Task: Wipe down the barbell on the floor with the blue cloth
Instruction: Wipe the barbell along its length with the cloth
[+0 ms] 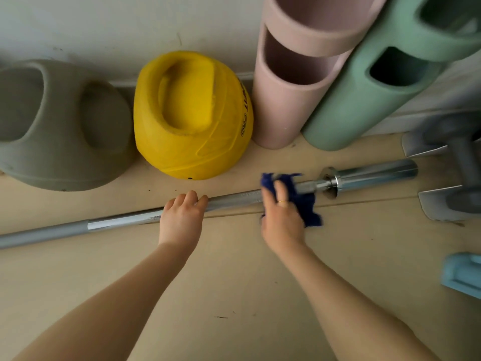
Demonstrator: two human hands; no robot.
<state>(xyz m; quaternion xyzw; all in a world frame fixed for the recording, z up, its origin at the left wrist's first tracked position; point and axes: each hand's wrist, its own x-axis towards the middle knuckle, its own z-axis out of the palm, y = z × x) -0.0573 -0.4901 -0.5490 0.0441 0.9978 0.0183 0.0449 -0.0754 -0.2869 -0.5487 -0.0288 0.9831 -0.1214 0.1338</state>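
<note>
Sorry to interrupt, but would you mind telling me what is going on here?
A person is wiping a barbell that lies on the floor. The right hand holds a blue cloth wrapped over the shaft near the sleeve end, while the left hand rests on the shaft to steady it.

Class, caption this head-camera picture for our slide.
Right hand wipes floor barbell with blue cloth; left hand steadies it.

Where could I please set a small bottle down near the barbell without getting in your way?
The floor on the near side of the barbell, between the two forearms, is bare. Behind the bar it is crowded: grey ball, yellow ball, pink roller, green roller. Dumbbells fill the right.
</note>
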